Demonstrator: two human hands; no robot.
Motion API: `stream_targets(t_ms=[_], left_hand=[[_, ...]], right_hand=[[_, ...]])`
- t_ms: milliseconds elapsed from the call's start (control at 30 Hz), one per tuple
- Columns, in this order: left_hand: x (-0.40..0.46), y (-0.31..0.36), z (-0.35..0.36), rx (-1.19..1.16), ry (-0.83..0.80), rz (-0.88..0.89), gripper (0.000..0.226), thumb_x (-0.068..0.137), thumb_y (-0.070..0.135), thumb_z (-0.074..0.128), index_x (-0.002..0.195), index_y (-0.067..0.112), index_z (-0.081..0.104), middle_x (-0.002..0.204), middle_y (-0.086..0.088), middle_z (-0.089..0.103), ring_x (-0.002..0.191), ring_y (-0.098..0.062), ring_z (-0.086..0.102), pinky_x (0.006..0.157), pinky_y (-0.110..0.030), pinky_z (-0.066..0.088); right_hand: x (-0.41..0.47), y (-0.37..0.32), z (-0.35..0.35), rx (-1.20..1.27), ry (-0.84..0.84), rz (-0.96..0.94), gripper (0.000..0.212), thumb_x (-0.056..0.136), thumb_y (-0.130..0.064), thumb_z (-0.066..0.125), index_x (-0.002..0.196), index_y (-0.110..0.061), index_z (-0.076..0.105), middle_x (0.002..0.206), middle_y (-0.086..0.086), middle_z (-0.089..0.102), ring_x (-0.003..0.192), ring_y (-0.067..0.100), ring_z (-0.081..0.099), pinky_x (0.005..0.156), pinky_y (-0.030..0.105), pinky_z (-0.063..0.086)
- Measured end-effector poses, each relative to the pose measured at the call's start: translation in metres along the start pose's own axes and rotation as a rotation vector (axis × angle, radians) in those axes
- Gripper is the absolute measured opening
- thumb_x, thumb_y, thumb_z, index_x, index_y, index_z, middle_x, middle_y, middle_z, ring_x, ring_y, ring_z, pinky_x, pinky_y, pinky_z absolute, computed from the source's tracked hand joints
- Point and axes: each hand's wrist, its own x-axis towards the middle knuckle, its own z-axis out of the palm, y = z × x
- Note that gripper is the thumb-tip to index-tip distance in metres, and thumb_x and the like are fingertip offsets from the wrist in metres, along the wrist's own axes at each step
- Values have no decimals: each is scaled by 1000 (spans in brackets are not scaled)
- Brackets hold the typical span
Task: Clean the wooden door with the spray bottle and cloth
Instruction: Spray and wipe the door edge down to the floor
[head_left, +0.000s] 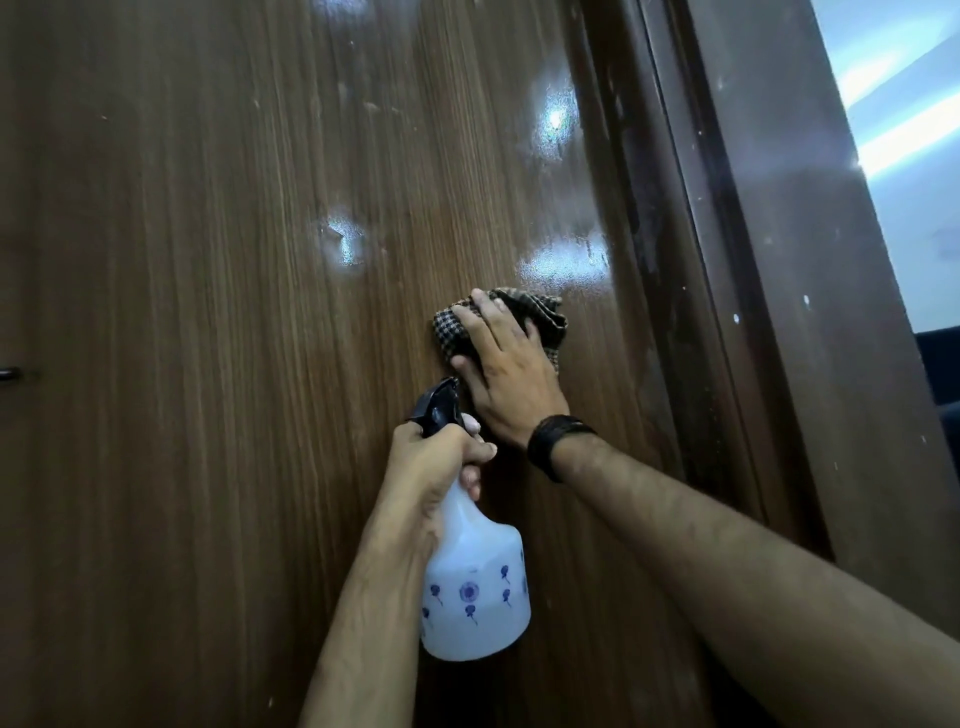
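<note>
The dark, glossy wood-grain door (260, 312) fills the frame. At centre my right hand (506, 374) presses the checked brown cloth (545, 314) flat, fingers spread wide for wiping. Just below, my left hand (436, 467) grips the white floral spray bottle (475, 587), nozzle toward the wood, I judge ready to spray.

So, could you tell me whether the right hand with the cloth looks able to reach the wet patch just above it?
Probably yes: the right hand presses the cloth flat on the door, and the wet patch lies directly above, unobstructed.
</note>
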Motion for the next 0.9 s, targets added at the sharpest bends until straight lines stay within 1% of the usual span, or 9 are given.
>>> stream_targets(t_ms=[133, 267, 367, 433, 567, 700, 767, 833, 900], left_hand=[[-1, 4, -3, 49, 28, 40, 29, 80, -19, 55, 78, 9, 59, 62, -7, 54, 35, -10, 37, 40, -21, 34], [-2, 8, -5, 91, 38, 56, 31, 77, -21, 54, 75, 9, 60, 64, -11, 52, 35, -11, 36, 39, -21, 33], [-5, 7, -3, 77, 8, 27, 31, 79, -21, 53, 77, 9, 59, 63, -8, 53, 35, -10, 37, 39, -21, 33], [-4, 7, 0, 81, -10, 22, 31, 79, -20, 54, 77, 10, 59, 62, -7, 54, 35, -10, 37, 40, -21, 33], [-6, 4, 13, 77, -43, 25, 30, 78, -20, 54, 77, 9, 60, 65, -10, 54, 37, -12, 38, 42, -21, 34], [-10, -8, 34, 120, -107, -17, 29, 78, -19, 51, 76, 8, 59, 68, -13, 50, 37, -13, 38, 41, -23, 34], [-13, -14, 47, 135, -158, -61, 29, 79, -20, 50, 78, 8, 58, 66, -12, 51, 37, -12, 39, 42, -22, 34], [-17, -20, 61, 154, -212, -111, 29, 81, -20, 52, 82, 8, 58, 65, -10, 54, 37, -11, 40, 42, -21, 35], [-19, -29, 74, 182, -263, -146, 29, 81, -19, 54, 84, 9, 60, 66, -8, 57, 38, -10, 42, 42, -22, 37]], right_hand=[[-38, -6, 11, -8, -53, -172, 65, 95, -38, 41, 157, -22, 27, 168, 1, 14, 155, 20, 9, 121, 50, 24], [-72, -3, 16, 28, -95, -231, 62, 97, -36, 48, 154, -19, 30, 168, -4, 12, 155, 12, 7, 107, 44, 46], [-68, 6, 5, -4, -99, -258, 61, 97, -38, 45, 154, -25, 30, 167, -6, 17, 154, 11, 11, 112, 40, 41], [-65, 7, -1, 30, -50, -139, 58, 98, -38, 48, 154, -27, 34, 166, -7, 21, 154, 10, 13, 119, 36, 31], [-97, 5, 3, 106, 134, 104, 49, 94, -22, 58, 143, -21, 53, 156, 0, 42, 147, 17, 31, 116, 41, 36], [-167, 13, 2, 100, 86, 164, 63, 85, -8, 74, 141, -24, 51, 154, -3, 42, 145, 15, 34, 115, 34, 36], [-197, 25, -3, 79, 91, 237, 63, 78, 2, 76, 132, -21, 54, 148, 0, 46, 139, 19, 40, 113, 38, 39], [-212, 42, -13, 70, 174, 359, 54, 75, 13, 71, 121, -14, 58, 138, 7, 53, 131, 23, 45, 110, 47, 42], [-221, 59, -27, 67, 299, 475, 45, 78, 14, 68, 117, -7, 60, 131, 11, 56, 125, 24, 49, 107, 49, 45]])
